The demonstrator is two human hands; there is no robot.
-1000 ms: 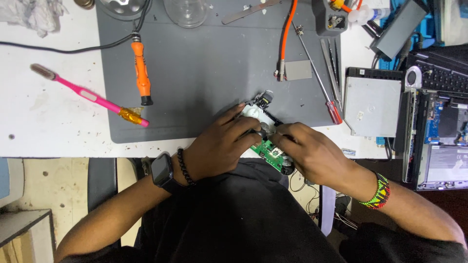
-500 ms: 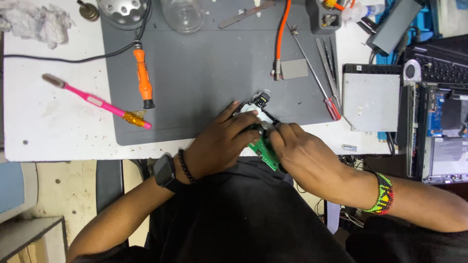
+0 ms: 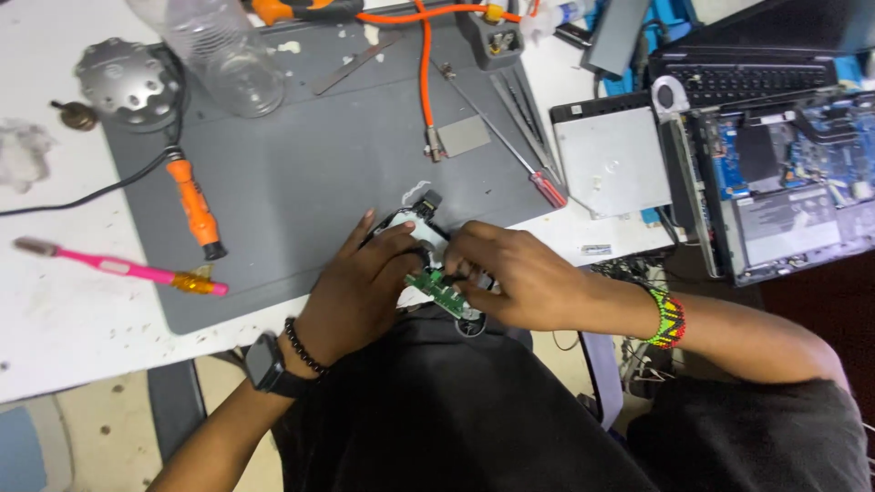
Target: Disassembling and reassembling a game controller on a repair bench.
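Note:
My left hand and my right hand meet at the near edge of the grey work mat. Between them they grip a small device with a white body and a narrow green circuit board sticking out below. The left thumb and fingers press on the white part. The right fingers pinch the board's upper end. A dark wristwatch and bead bracelet sit on the left wrist, a coloured bead band on the right.
On the mat lie an orange-handled soldering iron, a red-handled screwdriver, tweezers and an orange cable. A clear bottle stands at the back. A pink toothbrush lies left. A metal drive and an opened laptop lie right.
Both hands stay closed on the device at the mat's edge. The view has shifted, so the tools and laptop sit lower in the picture.

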